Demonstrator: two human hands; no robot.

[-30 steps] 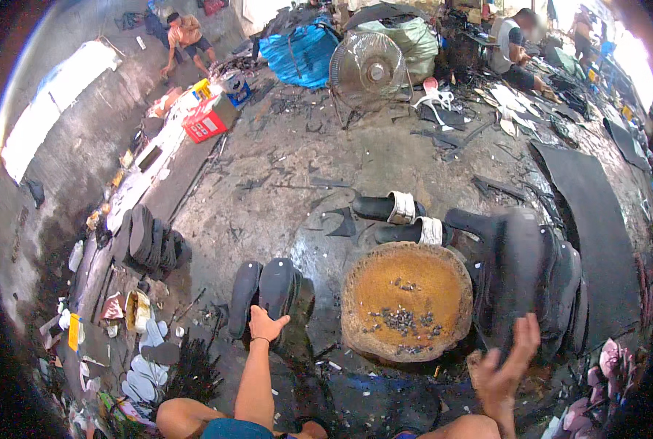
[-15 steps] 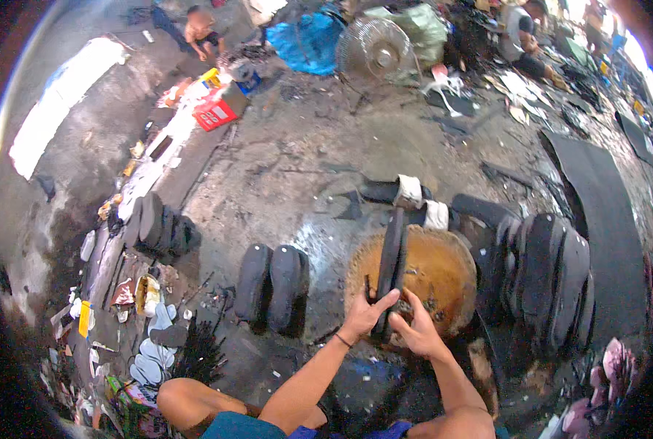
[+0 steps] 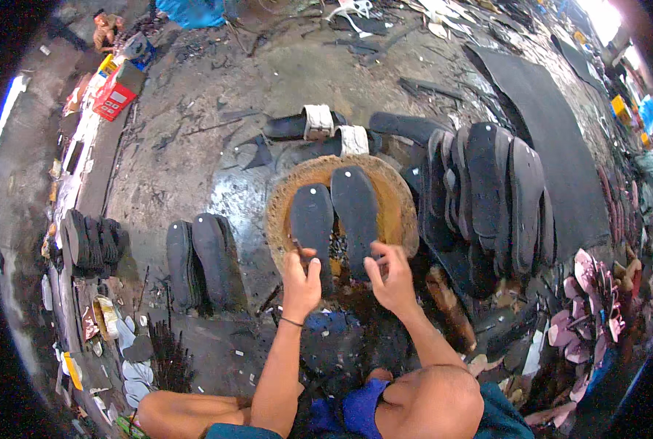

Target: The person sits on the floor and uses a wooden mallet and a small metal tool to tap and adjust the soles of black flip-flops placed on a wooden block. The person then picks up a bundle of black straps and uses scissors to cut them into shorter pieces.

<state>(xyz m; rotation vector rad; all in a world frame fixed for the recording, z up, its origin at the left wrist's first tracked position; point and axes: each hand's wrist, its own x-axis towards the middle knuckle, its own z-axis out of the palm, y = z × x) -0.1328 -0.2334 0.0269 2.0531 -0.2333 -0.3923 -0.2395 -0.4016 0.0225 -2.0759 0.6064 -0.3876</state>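
Note:
Two dark shoe soles (image 3: 354,212) lie side by side on a round, rough-edged wooden block (image 3: 281,219), each with a small white dot near its far end. My left hand (image 3: 302,284) is by the near end of the left sole (image 3: 312,219), its fingers curled on a thin dark stick-like tool (image 3: 296,246) whose kind I cannot make out. Beside the right sole's near right edge is my right hand (image 3: 394,282), thumb and fingers apart and slightly blurred; the thumb is at the sole's edge.
Stacked soles (image 3: 487,190) stand right of the block, and two more piles (image 3: 209,256) lie to its left. Sandals with white straps (image 3: 318,123) lie just beyond the block. A black sheet (image 3: 553,154) covers floor at right. Another person (image 3: 107,33) crouches far left.
The soles were held together upright on edge between both hands; now they lie flat, side by side on the block. My hands have moved apart, and the view has shifted.

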